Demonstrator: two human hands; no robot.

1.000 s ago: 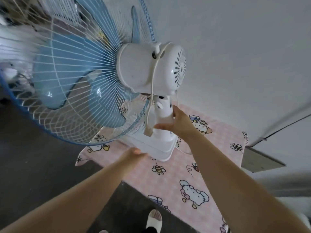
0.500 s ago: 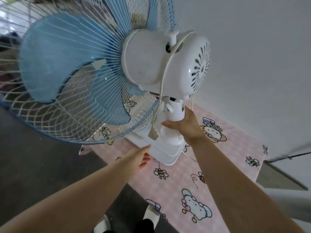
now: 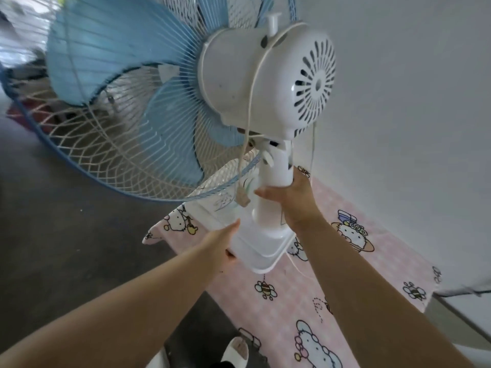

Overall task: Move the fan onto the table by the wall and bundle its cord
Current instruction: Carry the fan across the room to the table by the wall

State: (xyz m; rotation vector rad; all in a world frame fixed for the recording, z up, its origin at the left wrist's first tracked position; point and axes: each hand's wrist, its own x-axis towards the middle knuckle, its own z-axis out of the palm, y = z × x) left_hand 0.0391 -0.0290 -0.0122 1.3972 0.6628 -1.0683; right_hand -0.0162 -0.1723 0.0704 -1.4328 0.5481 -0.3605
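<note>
My right hand (image 3: pixel 292 200) has its fingers (image 3: pixel 265 193) wrapped closed around the white neck (image 3: pixel 276 168) of the fan (image 3: pixel 263 75), just under the motor housing, with the thumb side toward me. My left hand (image 3: pixel 221 243) is at the near-left edge of the fan base (image 3: pixel 261 248), fingers curled loosely against its rim; I cannot tell whether they reach under it. The base sits over the near corner of the bench (image 3: pixel 353 288), which is covered by a pink cartoon-print cloth and stands against the white wall (image 3: pixel 411 128); whether the base is resting fully on the cloth I cannot tell. The fan is upright, its blue blades (image 3: pixel 119 51) and wire grille (image 3: pixel 106 150) facing left, away from the wall, and reaching out over the dark floor (image 3: pixel 53 235). The cord (image 3: pixel 255 73) is looped over the top of the motor housing beside the oscillation knob (image 3: pixel 273 22), runs down the housing's side, and its plug (image 3: pixel 243 199) hangs free next to the neck, just left of my right hand. Another thin run of cord (image 3: pixel 313 144) drops behind the housing toward the bench. A white slipper (image 3: pixel 235 353) shows at the bottom edge.
</note>
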